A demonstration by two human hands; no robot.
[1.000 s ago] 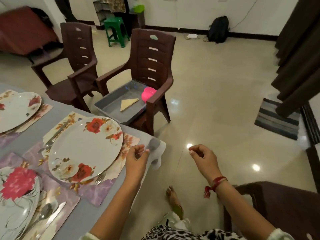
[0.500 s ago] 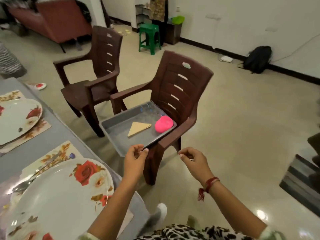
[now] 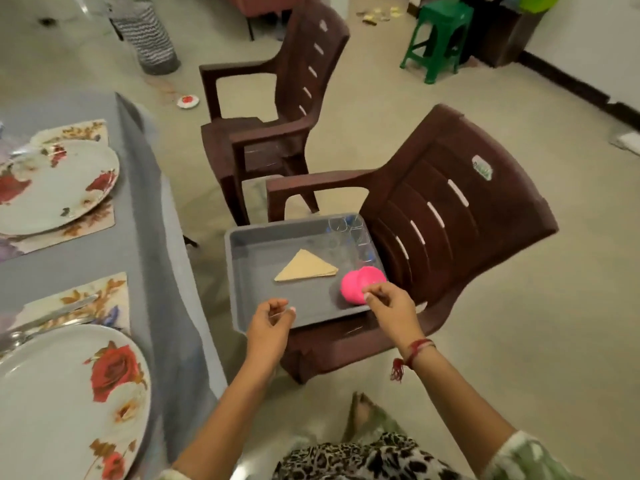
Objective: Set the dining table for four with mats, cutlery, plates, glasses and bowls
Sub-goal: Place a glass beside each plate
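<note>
A grey tray (image 3: 249,251) rests on the seat of the near brown chair (image 3: 446,216). In it lie a folded tan napkin (image 3: 306,270), pink bowls (image 3: 356,284) upside down, and several clear glasses (image 3: 349,230) at its far corner. My right hand (image 3: 389,308) hovers at the pink bowls with fingers loosely curled, holding nothing. My left hand (image 3: 270,323) is over the tray's near edge, also empty with fingers curled. On the grey table (image 3: 145,244) at left, two floral plates (image 3: 69,396) (image 3: 52,185) sit on mats, with cutlery (image 3: 45,320) beside the near plate.
A second brown chair (image 3: 277,109) stands behind the first. A green stool (image 3: 436,32) is at the far wall, a striped basket (image 3: 149,36) far left, and a small dish (image 3: 188,101) on the floor. My foot (image 3: 363,410) is close to the chair's front legs.
My view has turned from the table toward the chair and come closer. Both hands have moved forward over the tray, the right one reaching the pink bowls.
</note>
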